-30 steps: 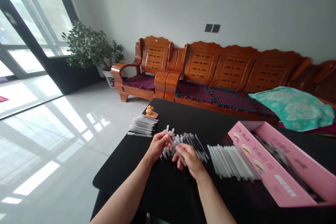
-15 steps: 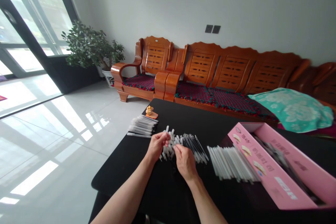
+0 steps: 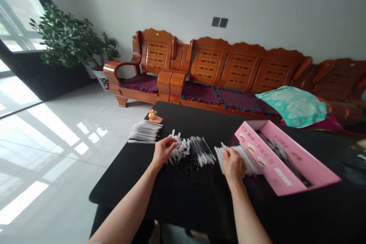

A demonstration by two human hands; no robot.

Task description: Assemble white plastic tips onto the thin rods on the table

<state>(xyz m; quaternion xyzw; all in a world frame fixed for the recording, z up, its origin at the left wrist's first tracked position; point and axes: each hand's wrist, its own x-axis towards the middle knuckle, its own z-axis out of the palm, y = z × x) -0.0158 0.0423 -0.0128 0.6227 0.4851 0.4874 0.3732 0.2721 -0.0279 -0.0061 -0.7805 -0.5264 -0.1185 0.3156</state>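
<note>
On a black table [image 3: 183, 202] lie pen parts in groups. My left hand [image 3: 162, 150] rests at the left edge of a middle heap of white caps and thin refills [image 3: 190, 149], its fingers curled in a pinch on something I cannot make out. My right hand [image 3: 233, 164] lies on a row of white pen barrels [image 3: 246, 156] to the right, fingers bent over them. A further bundle of white pens [image 3: 144, 134] sits at the far left of the table.
An open pink box [image 3: 288, 167] with dark contents stands right of the barrels. A small orange figurine [image 3: 153, 115] is near the table's far left corner. Behind the table are a wooden sofa [image 3: 246, 80], a teal cloth [image 3: 291, 106] and a potted plant [image 3: 71, 44].
My right hand left the middle heap and moved right onto the row of white barrels. My left hand stayed by the heap. The view swung to the right.
</note>
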